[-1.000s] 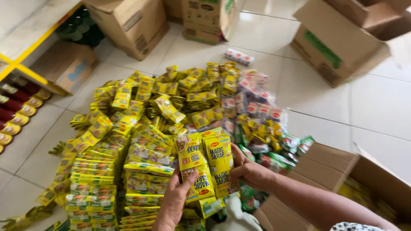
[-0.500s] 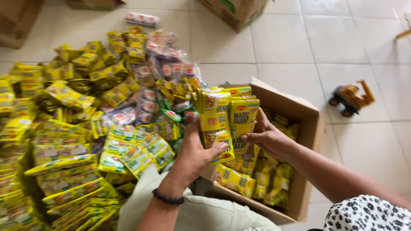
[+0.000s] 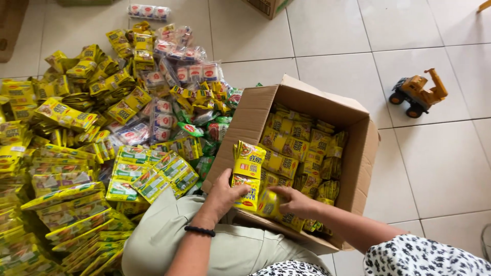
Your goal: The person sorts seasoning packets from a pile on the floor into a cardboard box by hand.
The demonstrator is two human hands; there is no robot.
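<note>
We look down from a head camera at our two bare hands working inside an open cardboard box (image 3: 360, 153) on a tiled floor (image 3: 434, 168). Our left hand (image 3: 225, 193) is curled around a strip of yellow sachets (image 3: 247, 171), fingers closed on its lower half at the box's near-left corner, where the strip stands upright against the wall. Our right hand (image 3: 295, 202) is partly closed, fingers pressing down on more yellow sachets (image 3: 270, 205) along the box's near edge; we cannot tell whether it grips them or only flattens them.

We judge the strip to be light and floppy: thin glossy film pouches joined in a chain, likely slippery and prone to folding or sliding out of a loose hold. Pinching across the full width near the middle, as the left hand does, looks the surest grip; holding one end would let the rest dangle. The contents seem soft, not fragile.

The box is already well filled with yellow packets (image 3: 302, 148) toward its far side. To the left of the box a large heap of loose sachet strips (image 3: 76, 153) spreads over the floor, mostly yellow, with some red-and-white ones (image 3: 197, 72) at the heap's far edge. A black band (image 3: 200, 231) circles our left wrist. A yellow toy digger (image 3: 418, 93) stands on the tiles beyond the box's right corner. Another cardboard box (image 3: 267, 6) shows at the top edge.
</note>
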